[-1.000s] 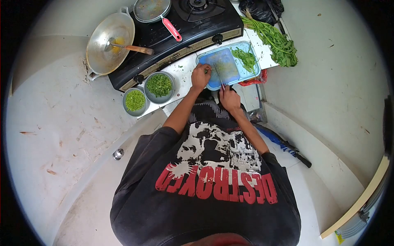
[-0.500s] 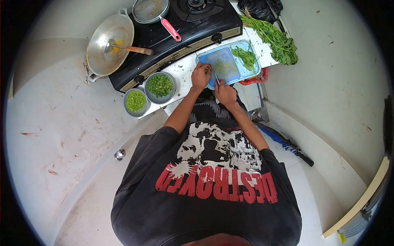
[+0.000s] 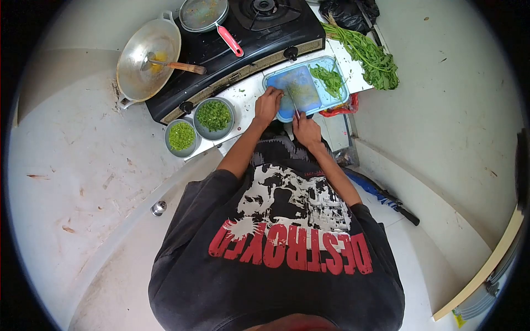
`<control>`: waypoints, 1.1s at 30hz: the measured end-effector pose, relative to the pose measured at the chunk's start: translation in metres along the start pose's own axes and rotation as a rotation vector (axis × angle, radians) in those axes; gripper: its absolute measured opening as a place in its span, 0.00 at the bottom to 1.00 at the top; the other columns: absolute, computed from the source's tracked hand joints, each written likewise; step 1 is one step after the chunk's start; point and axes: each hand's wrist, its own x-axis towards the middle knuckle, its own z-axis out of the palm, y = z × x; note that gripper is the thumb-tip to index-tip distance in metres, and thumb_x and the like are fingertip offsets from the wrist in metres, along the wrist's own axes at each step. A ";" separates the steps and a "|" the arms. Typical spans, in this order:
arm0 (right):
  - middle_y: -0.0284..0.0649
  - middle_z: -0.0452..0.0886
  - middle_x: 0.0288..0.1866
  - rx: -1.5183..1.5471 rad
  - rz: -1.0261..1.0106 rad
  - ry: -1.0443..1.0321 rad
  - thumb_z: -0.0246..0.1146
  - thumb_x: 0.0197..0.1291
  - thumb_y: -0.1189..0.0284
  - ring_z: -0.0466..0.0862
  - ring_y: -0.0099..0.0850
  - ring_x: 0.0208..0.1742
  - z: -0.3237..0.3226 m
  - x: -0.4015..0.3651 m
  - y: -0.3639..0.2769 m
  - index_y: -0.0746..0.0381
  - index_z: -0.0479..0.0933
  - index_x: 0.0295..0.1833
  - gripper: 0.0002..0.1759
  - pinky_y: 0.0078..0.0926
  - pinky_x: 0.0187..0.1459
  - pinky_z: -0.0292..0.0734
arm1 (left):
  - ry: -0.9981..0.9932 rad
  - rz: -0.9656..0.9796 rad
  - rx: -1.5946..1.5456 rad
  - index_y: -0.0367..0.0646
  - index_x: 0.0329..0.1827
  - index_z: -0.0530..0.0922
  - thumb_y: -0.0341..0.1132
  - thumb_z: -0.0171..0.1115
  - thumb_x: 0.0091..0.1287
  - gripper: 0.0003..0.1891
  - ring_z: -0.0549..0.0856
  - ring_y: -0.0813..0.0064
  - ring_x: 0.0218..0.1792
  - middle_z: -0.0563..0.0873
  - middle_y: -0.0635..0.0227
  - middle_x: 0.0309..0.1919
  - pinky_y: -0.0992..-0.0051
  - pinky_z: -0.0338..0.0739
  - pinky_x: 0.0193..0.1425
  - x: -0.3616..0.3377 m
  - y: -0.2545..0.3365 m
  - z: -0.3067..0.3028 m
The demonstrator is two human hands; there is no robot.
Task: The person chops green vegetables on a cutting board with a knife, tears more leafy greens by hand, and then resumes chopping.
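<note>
My right hand (image 3: 307, 131) is closed around the handle of a knife (image 3: 293, 102). The blade points away from me over a blue cutting board (image 3: 310, 95). At the board's left edge, my left hand (image 3: 268, 106) has its fingers curled together; whatever they hold is too small to make out. The blade and the left fingertips are a small distance apart. Under the board lies a light blue tray (image 3: 338, 101), with some leafy greens (image 3: 329, 81) on its right side. Small green bits are scattered on the board.
Chopped greens fill two grey bowls, a larger one (image 3: 231, 122) and a smaller one (image 3: 184, 152), at the left. Behind them stands a black stove (image 3: 243, 65) with a red-handled pan (image 3: 203, 14). A wok (image 3: 132, 71) sits far left, a leafy bunch (image 3: 367, 58) at right.
My left hand has shifted slightly left, away from the knife. The blade now shows more fully and lies farther from the fingertips. My right hand has moved slightly.
</note>
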 end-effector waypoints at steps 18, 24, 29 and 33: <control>0.60 0.84 0.29 -0.017 -0.073 -0.019 0.53 0.74 0.55 0.86 0.60 0.33 0.003 -0.007 0.004 0.68 0.72 0.48 0.23 0.58 0.37 0.82 | 0.125 -0.150 -0.136 0.45 0.39 0.88 0.29 0.65 0.61 0.06 0.87 0.53 0.39 0.87 0.59 0.38 0.61 0.82 0.46 0.003 -0.004 0.008; 0.61 0.85 0.31 0.014 0.030 -0.046 0.53 0.73 0.54 0.87 0.60 0.34 -0.004 -0.018 0.008 0.67 0.73 0.50 0.23 0.59 0.38 0.82 | 0.047 -0.126 -0.060 0.49 0.39 0.88 0.31 0.65 0.63 0.06 0.87 0.54 0.38 0.85 0.61 0.37 0.60 0.82 0.45 0.001 0.001 0.001; 0.60 0.85 0.30 0.018 -0.051 -0.013 0.53 0.73 0.55 0.87 0.59 0.33 -0.001 0.000 -0.003 0.67 0.73 0.48 0.22 0.56 0.38 0.83 | 0.033 -0.172 -0.047 0.48 0.39 0.88 0.32 0.64 0.63 0.06 0.86 0.53 0.38 0.83 0.61 0.37 0.59 0.81 0.45 0.001 0.007 -0.001; 0.58 0.85 0.29 0.000 -0.088 0.050 0.53 0.73 0.56 0.88 0.57 0.32 0.006 0.017 -0.019 0.67 0.73 0.46 0.21 0.54 0.37 0.84 | 0.045 -0.160 -0.051 0.48 0.39 0.87 0.31 0.64 0.63 0.06 0.86 0.53 0.39 0.83 0.61 0.38 0.59 0.81 0.46 0.001 0.005 0.001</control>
